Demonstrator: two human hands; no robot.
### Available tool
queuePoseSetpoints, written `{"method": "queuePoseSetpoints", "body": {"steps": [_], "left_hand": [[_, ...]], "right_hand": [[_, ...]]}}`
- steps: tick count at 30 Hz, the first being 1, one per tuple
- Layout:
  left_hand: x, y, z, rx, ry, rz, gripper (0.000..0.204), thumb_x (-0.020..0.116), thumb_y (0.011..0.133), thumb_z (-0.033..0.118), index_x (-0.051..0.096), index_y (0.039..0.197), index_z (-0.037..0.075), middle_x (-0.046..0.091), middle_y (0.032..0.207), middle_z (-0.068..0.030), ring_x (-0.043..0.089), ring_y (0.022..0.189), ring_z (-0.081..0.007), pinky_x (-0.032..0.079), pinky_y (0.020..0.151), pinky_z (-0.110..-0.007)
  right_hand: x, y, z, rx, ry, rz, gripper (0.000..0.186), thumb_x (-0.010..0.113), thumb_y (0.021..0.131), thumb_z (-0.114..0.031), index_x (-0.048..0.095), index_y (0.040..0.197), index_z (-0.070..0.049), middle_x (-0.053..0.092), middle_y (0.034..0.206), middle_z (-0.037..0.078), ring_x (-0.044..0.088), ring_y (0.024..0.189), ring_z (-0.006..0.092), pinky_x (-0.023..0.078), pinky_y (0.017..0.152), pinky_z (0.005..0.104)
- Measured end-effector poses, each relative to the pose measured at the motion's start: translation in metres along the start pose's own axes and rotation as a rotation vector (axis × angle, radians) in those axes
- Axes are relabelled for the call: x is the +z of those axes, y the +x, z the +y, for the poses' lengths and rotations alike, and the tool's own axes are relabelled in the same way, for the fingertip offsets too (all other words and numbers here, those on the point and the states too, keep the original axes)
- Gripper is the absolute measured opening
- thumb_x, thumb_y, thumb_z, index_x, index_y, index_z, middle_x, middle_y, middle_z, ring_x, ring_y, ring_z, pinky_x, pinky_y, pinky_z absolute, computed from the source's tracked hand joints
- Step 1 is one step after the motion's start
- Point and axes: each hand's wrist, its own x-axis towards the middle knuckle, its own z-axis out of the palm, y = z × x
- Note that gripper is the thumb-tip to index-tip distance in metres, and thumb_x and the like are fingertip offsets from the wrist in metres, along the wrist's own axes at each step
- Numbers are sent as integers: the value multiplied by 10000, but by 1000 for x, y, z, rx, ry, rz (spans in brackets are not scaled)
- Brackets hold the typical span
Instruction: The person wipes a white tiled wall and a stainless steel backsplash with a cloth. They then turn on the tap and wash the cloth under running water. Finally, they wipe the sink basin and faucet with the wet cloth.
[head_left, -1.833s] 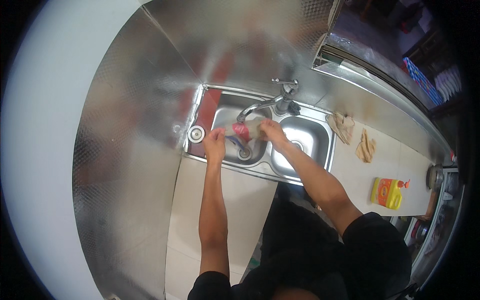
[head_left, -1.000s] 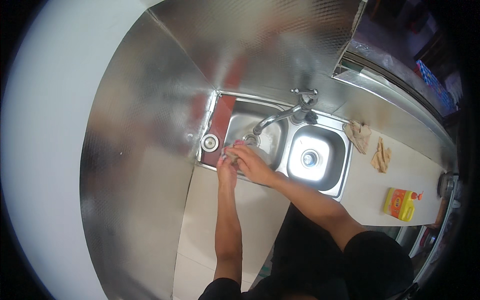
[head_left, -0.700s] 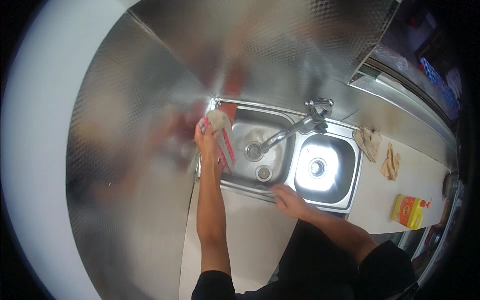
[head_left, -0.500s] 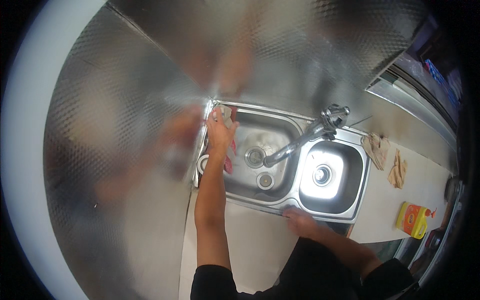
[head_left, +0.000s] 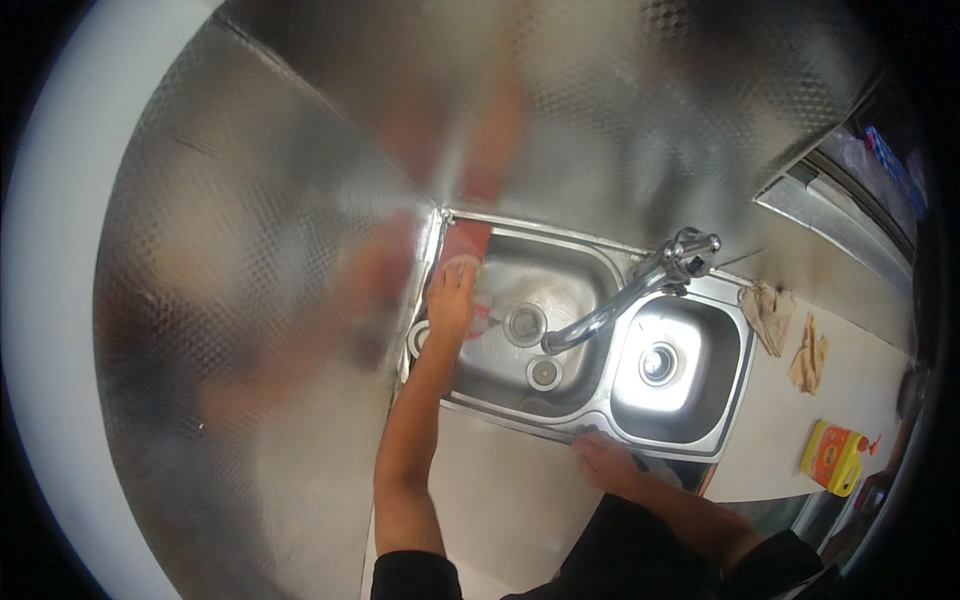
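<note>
At the left side of the large sink bowl (head_left: 585,270), my left hand (head_left: 453,300) reaches in with its fingers closed on a pale cloth (head_left: 462,262), mostly hidden under the hand. Beneath and beyond it lies a flat red patch (head_left: 467,238) along the sink's left edge. Some pinkish-red material (head_left: 477,322) shows beside my wrist, too blurred to name. My right hand (head_left: 603,462) is at the sink's front rim, near the divider between the bowls. Its fingers are blurred and partly hidden, so I cannot see whether they grip anything.
A chrome faucet (head_left: 620,300) arches over the large bowl. To its right is a smaller bowl (head_left: 688,415). A loose drain strainer (head_left: 544,374) and a white ring-shaped piece (head_left: 417,340) lie nearby. Crumpled cloths (head_left: 768,318) and a yellow pump bottle (head_left: 832,457) are on the right counter.
My left hand has moved back from the far left corner toward me with the cloth, uncovering the red patch. My right hand stays at the front rim. The whole view has shifted slightly.
</note>
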Motion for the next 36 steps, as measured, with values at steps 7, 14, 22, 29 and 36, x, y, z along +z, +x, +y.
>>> {"method": "queuePoseSetpoints", "body": {"steps": [7, 14, 22, 29, 36], "left_hand": [[14, 30, 0, -59, 6, -18, 422, 582, 879, 56, 606, 1300, 45, 608, 1244, -201, 599, 1129, -407, 505, 958, -472], [22, 39, 17, -298, 165, -19, 354, 570, 920, 97, 590, 1257, -11, 641, 1158, -228, 638, 1048, -383, 535, 910, -447], [-11, -84, 39, -522, 362, -314, 333, 637, 908, 149, 561, 1179, -28, 665, 1044, -235, 730, 836, -363, 616, 679, -398], [-80, -96, 93, -775, -230, -350, 329, 683, 893, 133, 562, 1131, -58, 711, 945, -272, 726, 847, -426, 555, 742, -562], [-90, -181, 80, -940, -1193, -103, 387, 632, 939, 109, 614, 1300, -27, 701, 1133, -268, 710, 1015, -371, 548, 896, -415]], "right_hand": [[1, -1, 9, -54, 51, 5, 219, 662, 851, -45, 660, 1070, -53, 654, 1103, 130, 634, 1071, 342, 536, 923, 436], [3, -3, 4, -43, 55, 29, 200, 656, 838, -20, 653, 1036, -47, 650, 1088, 138, 631, 1054, 348, 537, 917, 442], [-8, -1, -2, -120, 70, 52, 198, 626, 890, -50, 648, 1086, -37, 672, 1071, 174, 653, 1015, 384, 539, 906, 474], [20, 71, -35, 204, 610, 40, 414, 631, 1006, -244, 547, 1353, -34, 677, 1160, 174, 692, 1017, 318, 548, 902, 403], [56, 180, -92, 523, 1161, -17, 595, 684, 973, -357, 495, 1453, -61, 636, 1314, 149, 621, 1205, 256, 536, 957, 385]]}}
